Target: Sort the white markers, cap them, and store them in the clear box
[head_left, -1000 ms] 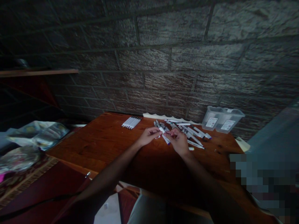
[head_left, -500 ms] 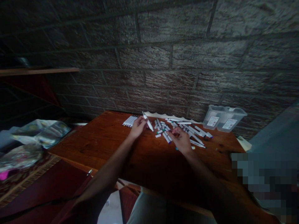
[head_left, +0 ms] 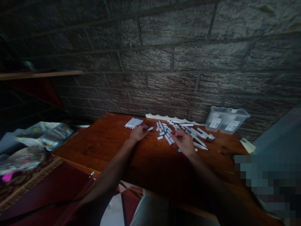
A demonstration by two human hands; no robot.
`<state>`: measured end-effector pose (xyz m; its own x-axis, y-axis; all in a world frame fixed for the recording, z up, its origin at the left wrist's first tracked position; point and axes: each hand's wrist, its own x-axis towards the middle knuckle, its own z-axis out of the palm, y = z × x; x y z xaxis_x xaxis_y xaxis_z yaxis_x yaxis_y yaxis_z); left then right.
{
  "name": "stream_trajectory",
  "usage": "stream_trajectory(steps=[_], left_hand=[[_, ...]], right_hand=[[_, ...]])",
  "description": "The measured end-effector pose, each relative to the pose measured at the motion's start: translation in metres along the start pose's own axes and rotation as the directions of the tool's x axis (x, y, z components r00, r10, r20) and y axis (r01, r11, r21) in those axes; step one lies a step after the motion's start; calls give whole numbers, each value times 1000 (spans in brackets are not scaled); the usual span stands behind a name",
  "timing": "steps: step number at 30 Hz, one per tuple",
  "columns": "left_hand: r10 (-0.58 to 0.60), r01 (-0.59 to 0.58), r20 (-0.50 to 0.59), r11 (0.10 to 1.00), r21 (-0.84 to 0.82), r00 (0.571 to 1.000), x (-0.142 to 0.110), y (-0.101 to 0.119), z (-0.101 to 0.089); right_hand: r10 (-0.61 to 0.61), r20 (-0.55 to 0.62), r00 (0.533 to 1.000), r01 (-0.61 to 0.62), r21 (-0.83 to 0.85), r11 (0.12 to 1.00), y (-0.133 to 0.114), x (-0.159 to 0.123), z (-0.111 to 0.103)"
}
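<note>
My left hand [head_left: 138, 133] rests low on the wooden table [head_left: 105, 141], its fingers closed on a white marker [head_left: 150, 128] that lies nearly flat and points right. A neat row of white markers [head_left: 134, 122] lies just behind that hand. My right hand [head_left: 184, 142] sits at the near edge of a loose pile of markers [head_left: 185, 131], its fingertips curled and touching a marker in the pile. Whether those fingers grip it is unclear in the dim light.
Two clear plastic bins [head_left: 224, 121] with labels stand at the table's back right by the brick wall [head_left: 164, 62]. A white scalloped tray [head_left: 160, 117] lies along the back edge. Crumpled plastic bags [head_left: 35, 138] lie to the left. A blurred patch covers the lower right.
The hands, first together on one marker, parted. My left hand carried a marker left toward the neat row and lowered it near the table. My right hand returned to the pile.
</note>
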<state>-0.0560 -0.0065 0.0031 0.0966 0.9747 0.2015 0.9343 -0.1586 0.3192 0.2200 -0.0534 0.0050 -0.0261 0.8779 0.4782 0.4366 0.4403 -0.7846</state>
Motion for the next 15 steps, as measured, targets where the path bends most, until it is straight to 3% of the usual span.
stream_trajectory(steps=[3, 10, 15], left_hand=[[-6, 6, 15, 1000, 19, 1000, -1, -3, -4], [-157, 178, -154, 975, 136, 976, 2, -6, -3], [-198, 240, -193, 944, 225, 961, 0, -10, -8]], right_hand=[[2, -6, 1000, -2, -1, 1000, -2, 0, -1], [-5, 9, 1000, 6, -17, 1000, 1, -1, 1], [12, 18, 1000, -12, 4, 1000, 3, -1, 0]])
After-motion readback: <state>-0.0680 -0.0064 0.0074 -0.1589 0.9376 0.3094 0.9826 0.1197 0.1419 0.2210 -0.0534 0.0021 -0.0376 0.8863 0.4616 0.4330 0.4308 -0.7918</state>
